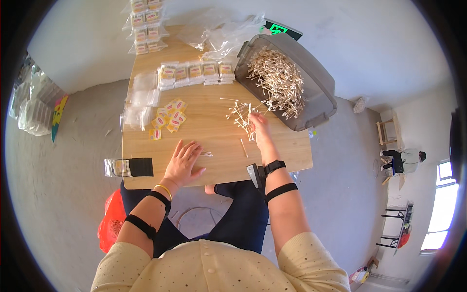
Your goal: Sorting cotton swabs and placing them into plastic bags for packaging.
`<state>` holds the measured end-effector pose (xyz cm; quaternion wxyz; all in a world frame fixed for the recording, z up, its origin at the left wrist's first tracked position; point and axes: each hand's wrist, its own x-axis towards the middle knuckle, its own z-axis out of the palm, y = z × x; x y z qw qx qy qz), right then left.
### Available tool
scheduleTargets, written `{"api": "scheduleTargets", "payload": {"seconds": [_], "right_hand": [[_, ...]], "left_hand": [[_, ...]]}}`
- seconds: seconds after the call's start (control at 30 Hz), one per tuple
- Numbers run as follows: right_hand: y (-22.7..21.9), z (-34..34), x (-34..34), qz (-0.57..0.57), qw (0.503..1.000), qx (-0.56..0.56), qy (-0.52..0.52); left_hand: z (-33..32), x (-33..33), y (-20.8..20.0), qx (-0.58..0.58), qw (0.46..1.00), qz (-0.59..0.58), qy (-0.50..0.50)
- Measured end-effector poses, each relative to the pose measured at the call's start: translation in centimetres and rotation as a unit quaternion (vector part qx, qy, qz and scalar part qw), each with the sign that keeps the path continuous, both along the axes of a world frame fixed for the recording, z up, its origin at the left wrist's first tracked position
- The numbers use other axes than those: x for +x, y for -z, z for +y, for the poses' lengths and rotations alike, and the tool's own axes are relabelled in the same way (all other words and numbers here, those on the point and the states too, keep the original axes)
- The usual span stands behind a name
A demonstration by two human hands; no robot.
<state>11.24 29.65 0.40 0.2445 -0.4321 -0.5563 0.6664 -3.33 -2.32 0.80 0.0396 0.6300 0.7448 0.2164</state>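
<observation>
My left hand lies on the near part of the wooden table with its fingers stretched out. A few cotton swabs stick out beside its fingertips; what lies under the palm is hidden. Farther right, my right hand has its fingers pinched together at a loose scatter of cotton swabs, seemingly gripping some of them. One single swab lies apart, between the two hands. Small yellow and white cards are strewn beyond my left hand.
A grey plastic bin heaped with swabs stands tilted at the back right. Packed swab bags line the back, with clear empty bags at the left. A black holder sits on the left edge. Another person is far right.
</observation>
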Motion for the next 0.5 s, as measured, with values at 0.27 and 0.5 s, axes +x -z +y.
{"api": "scheduleTargets", "payload": {"seconds": [0.27, 0.5], "right_hand": [[-1.6, -4.0, -0.3, -0.135, 0.943, 0.284, -0.111], [0.1, -12.4, -2.0, -0.161, 0.834, 0.496, -0.184]], "left_hand": [[-0.1, -0.1, 0.2, -0.007, 1.000, 0.003, -0.003], [0.3, -0.1, -0.1, -0.031, 0.999, 0.017, 0.019]]}}
